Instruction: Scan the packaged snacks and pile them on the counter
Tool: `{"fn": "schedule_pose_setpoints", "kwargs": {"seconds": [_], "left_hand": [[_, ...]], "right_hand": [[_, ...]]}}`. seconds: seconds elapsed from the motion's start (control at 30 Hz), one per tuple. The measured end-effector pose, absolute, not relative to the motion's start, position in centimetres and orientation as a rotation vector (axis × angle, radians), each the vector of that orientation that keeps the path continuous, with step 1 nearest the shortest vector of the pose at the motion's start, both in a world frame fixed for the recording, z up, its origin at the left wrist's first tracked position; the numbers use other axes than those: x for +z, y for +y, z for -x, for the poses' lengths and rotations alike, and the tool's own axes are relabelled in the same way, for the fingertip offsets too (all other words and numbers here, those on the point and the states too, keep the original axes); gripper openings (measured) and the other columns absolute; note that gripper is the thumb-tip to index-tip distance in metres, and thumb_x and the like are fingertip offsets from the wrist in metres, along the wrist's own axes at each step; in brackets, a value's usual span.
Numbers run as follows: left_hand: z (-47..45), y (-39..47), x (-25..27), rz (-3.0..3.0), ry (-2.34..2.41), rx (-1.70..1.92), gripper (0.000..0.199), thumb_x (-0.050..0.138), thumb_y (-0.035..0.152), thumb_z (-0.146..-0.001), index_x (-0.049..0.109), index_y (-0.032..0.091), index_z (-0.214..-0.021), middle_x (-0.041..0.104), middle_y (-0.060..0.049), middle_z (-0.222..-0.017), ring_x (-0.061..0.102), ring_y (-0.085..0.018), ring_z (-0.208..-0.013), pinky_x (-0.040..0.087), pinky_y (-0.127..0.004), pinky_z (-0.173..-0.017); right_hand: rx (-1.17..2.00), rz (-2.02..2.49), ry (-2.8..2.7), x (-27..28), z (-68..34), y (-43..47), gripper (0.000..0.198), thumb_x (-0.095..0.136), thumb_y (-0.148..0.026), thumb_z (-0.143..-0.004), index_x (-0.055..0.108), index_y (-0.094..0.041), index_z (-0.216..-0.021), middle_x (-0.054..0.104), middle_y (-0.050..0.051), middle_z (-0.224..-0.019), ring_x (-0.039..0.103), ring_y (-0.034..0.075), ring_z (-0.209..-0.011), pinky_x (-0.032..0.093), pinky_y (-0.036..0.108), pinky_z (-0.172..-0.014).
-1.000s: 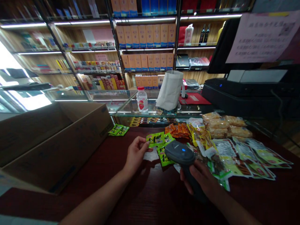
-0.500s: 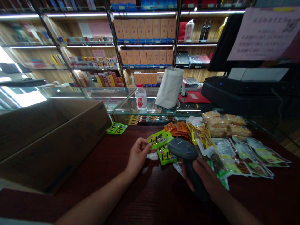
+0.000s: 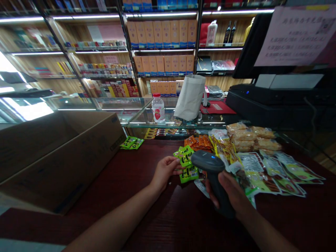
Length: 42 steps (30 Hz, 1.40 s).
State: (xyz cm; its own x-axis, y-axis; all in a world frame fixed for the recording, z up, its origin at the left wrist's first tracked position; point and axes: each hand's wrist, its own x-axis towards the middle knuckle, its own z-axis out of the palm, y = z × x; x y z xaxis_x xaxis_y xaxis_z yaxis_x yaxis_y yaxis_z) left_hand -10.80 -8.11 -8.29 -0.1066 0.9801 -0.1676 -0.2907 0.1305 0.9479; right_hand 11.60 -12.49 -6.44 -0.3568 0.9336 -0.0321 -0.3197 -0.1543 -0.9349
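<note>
My right hand is wrapped round the handle of a dark grey barcode scanner. A small blue light shows on top of the scanner, and its head points left over the packets. My left hand pinches the edge of a small green snack packet between thumb and fingers. Under it on the dark red counter lies another green packet. Just behind are orange snack packets. The scanner hides part of the pile on the right.
At left stands an open cardboard box, with more green packets by its corner. Yellow packets, bagged bread-like snacks and flat clear packs lie at right. A bottle and white bag stand on the glass case.
My left hand has shifted right with the green packet, which now sits nearer the scanner and over the other packet. The scanner moved slightly right, and its blue light is now lit.
</note>
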Motion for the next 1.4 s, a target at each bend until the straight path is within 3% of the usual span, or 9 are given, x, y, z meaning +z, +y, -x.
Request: {"fn": "schedule_pose_setpoints", "kwargs": {"seconds": [0.23, 0.33, 0.4, 0.53, 0.67, 0.9, 1.07, 1.23, 1.4], "left_hand": [[12.2, -7.8, -8.8, -1.188, 1.405, 1.28, 0.034, 0.068, 0.05, -0.079, 0.064, 0.018, -0.087, 0.064, 0.002, -0.062, 0.055, -0.01, -0.044, 0.045, -0.021, -0.042], [15.7, -6.3, -8.9, -1.545, 1.713, 1.408, 0.03, 0.063, 0.047, -0.084, 0.067, 0.019, -0.091, 0.069, -0.004, -0.082, 0.067, -0.018, -0.073, 0.056, -0.03, -0.067], [18.9, -4.8, -8.8, -1.818, 1.968, 1.434, 0.028, 0.063, 0.04, -0.084, 0.067, 0.019, -0.101, 0.069, -0.009, -0.109, 0.063, -0.025, -0.107, 0.051, -0.039, -0.096], [25.3, -2.1, -7.9, -1.855, 2.671, 0.795, 0.049, 0.058, 0.035, -0.089, 0.053, 0.011, -0.132, 0.052, -0.018, -0.142, 0.045, -0.028, -0.135, 0.038, -0.041, -0.111], [29.0, -0.2, -6.5, -1.708, 2.864, 0.528, 0.047, 0.049, 0.03, -0.091, 0.055, 0.001, -0.128, 0.056, -0.028, -0.134, 0.049, -0.037, -0.129, 0.042, -0.045, -0.104], [30.3, 1.5, -4.9, -1.623, 2.926, 0.2, 0.033, 0.05, 0.021, -0.085, 0.069, 0.003, -0.104, 0.069, -0.028, -0.108, 0.063, -0.038, -0.106, 0.05, -0.042, -0.082], [30.2, 0.5, -4.2, -1.718, 2.944, 0.127, 0.038, 0.053, 0.025, -0.084, 0.066, 0.005, -0.113, 0.068, -0.025, -0.113, 0.063, -0.035, -0.107, 0.049, -0.038, -0.083], [30.3, -1.6, -4.8, -1.796, 2.903, 0.052, 0.038, 0.052, 0.032, -0.086, 0.067, 0.007, -0.11, 0.067, -0.024, -0.116, 0.061, -0.035, -0.111, 0.047, -0.038, -0.088], [30.6, -1.9, -4.9, -1.735, 2.91, 0.082, 0.045, 0.057, 0.033, -0.082, 0.061, 0.003, -0.115, 0.067, -0.027, -0.112, 0.063, -0.038, -0.107, 0.048, -0.04, -0.086]], "right_hand": [[1.656, 0.837, -1.137, -6.4, -11.7, -12.6, 0.048, 0.064, -0.066, -0.083, 0.059, -0.019, -0.09, 0.065, -0.001, -0.065, 0.052, 0.009, -0.039, 0.038, 0.019, -0.036], [1.658, 0.856, -1.126, -6.4, -11.8, -12.7, 0.049, 0.064, -0.066, -0.083, 0.06, -0.018, -0.094, 0.063, -0.002, -0.061, 0.052, 0.009, -0.039, 0.039, 0.019, -0.037], [1.662, 0.853, -1.123, -6.4, -11.8, -12.7, 0.049, 0.064, -0.066, -0.083, 0.06, -0.018, -0.095, 0.063, -0.001, -0.06, 0.053, 0.01, -0.039, 0.04, 0.019, -0.037], [1.669, 0.827, -1.137, -6.7, -11.7, -12.5, 0.048, 0.063, -0.065, -0.084, 0.059, -0.017, -0.087, 0.065, -0.001, -0.063, 0.052, 0.008, -0.036, 0.039, 0.018, -0.035], [1.679, 0.769, -1.175, -6.9, -11.6, -12.3, 0.046, 0.061, -0.064, -0.086, 0.057, -0.018, -0.091, 0.065, -0.002, -0.064, 0.055, 0.008, -0.039, 0.04, 0.017, -0.036], [1.666, 0.759, -1.218, -7.4, -11.4, -11.6, 0.046, 0.058, -0.062, -0.089, 0.053, -0.018, -0.101, 0.071, 0.002, -0.074, 0.054, 0.007, -0.036, 0.038, 0.017, -0.033], [1.677, 0.726, -1.259, -7.8, -11.1, -11.3, 0.048, 0.055, -0.065, -0.089, 0.053, -0.018, -0.099, 0.069, 0.0, -0.069, 0.053, 0.009, -0.033, 0.038, 0.02, -0.032], [1.701, 0.713, -1.308, -7.7, -11.1, -11.8, 0.046, 0.056, -0.064, -0.089, 0.057, -0.018, -0.083, 0.063, -0.003, -0.058, 0.052, 0.008, -0.034, 0.037, 0.017, -0.033], [1.719, 0.707, -1.324, -8.0, -10.9, -11.8, 0.048, 0.057, -0.066, -0.087, 0.058, -0.018, -0.085, 0.065, -0.003, -0.064, 0.053, 0.007, -0.035, 0.036, 0.016, -0.032]]}}
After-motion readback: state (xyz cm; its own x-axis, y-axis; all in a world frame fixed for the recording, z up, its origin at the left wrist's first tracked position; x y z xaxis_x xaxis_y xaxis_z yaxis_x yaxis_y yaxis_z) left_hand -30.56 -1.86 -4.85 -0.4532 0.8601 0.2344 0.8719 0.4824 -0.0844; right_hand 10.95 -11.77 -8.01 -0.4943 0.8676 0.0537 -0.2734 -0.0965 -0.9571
